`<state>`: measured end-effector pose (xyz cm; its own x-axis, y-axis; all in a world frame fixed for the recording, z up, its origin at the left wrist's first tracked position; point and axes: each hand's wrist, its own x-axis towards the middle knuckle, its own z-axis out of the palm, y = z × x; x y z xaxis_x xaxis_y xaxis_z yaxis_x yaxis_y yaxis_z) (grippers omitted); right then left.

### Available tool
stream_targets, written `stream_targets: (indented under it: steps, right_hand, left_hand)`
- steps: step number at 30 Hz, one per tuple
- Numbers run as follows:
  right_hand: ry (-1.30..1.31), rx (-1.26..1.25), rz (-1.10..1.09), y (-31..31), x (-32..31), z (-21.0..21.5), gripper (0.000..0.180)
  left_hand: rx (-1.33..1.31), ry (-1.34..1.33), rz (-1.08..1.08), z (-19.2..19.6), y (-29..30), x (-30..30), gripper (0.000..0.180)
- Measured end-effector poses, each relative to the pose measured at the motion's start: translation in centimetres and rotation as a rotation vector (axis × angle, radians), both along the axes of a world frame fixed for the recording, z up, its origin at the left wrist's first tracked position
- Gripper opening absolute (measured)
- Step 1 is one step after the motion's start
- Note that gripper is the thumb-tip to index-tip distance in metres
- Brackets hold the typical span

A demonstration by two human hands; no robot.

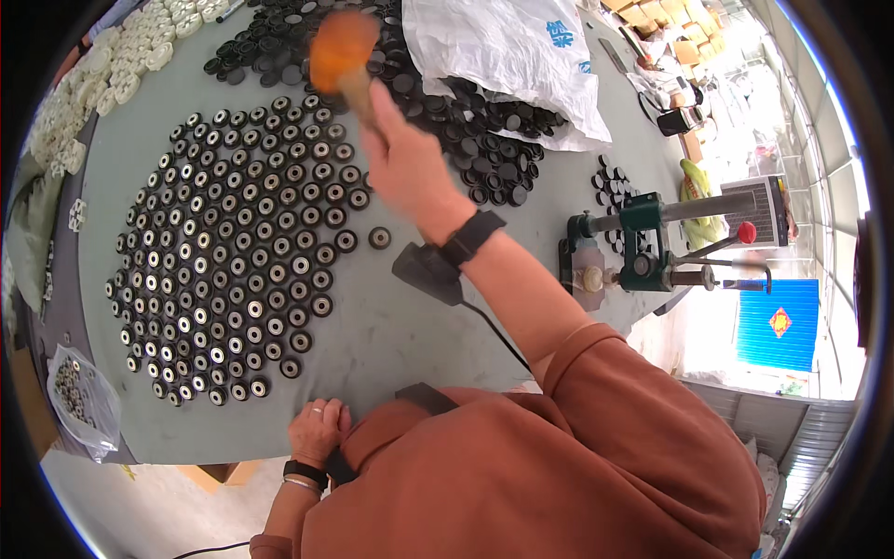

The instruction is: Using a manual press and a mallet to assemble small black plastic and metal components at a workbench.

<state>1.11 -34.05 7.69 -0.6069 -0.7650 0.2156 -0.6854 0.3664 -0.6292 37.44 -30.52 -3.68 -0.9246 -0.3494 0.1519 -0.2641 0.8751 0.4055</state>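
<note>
My right hand (402, 160) is raised over the grey table (391, 326), gripping the wooden handle of an orange-headed mallet (342, 47), which is blurred. Below and left of it lie several small black wheels with metal centres (233, 252), laid flat in close rows. One wheel (379, 238) lies apart at the right edge of the rows, nearest the hand. My left hand (318, 429) rests on the table's near edge, fingers curled, holding nothing that I can see. Both wrists wear black bands.
A heap of black rings (484, 140) lies at the back under a white plastic bag (507, 56). White plastic parts (84, 84) lie at the far left. A green hand press (647, 247) stands at the right edge. A clear bag of small parts (79, 396) hangs at the near left.
</note>
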Motion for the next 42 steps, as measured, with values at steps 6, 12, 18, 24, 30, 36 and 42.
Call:
stream_targets:
  steps: [6, 12, 18, 24, 30, 36, 42]
  right_hand:
    - [-0.031, 0.257, 0.046, 0.0, -1.8, -2.7, 0.057]
    - [-0.256, 0.028, -0.022, 0.3, -4.4, -1.8, 0.065]
    - [-0.479, 0.06, 0.113, -2.8, -8.4, -6.4, 0.038]
    - [-0.38, 0.15, 0.331, -8.2, -9.3, -8.3, 0.037]
    - [-0.203, 0.181, 0.411, -8.3, -9.7, -8.2, 0.037]
    - [-0.348, 0.139, 0.465, -4.7, -9.4, -8.6, 0.036]
    - [-0.43, 0.237, 0.415, 4.1, -6.5, -7.9, 0.038]
  left_hand:
    - [0.005, -0.001, -0.001, 0.0, -0.1, 0.2, 0.017]
    - [0.165, 0.011, -0.006, 0.7, -0.7, -2.3, 0.016]
    - [0.451, 0.084, 0.027, 5.4, -2.9, -15.2, 0.037]
    - [0.56, -0.081, 0.261, 5.6, -4.6, -23.7, 0.059]
    - [0.482, -0.038, 0.307, 4.4, -5.9, -26.1, 0.076]
    - [0.444, 0.002, 0.275, 3.0, -6.2, -26.6, 0.079]
    - [0.443, 0.0, 0.097, 1.9, -3.6, -24.1, 0.075]
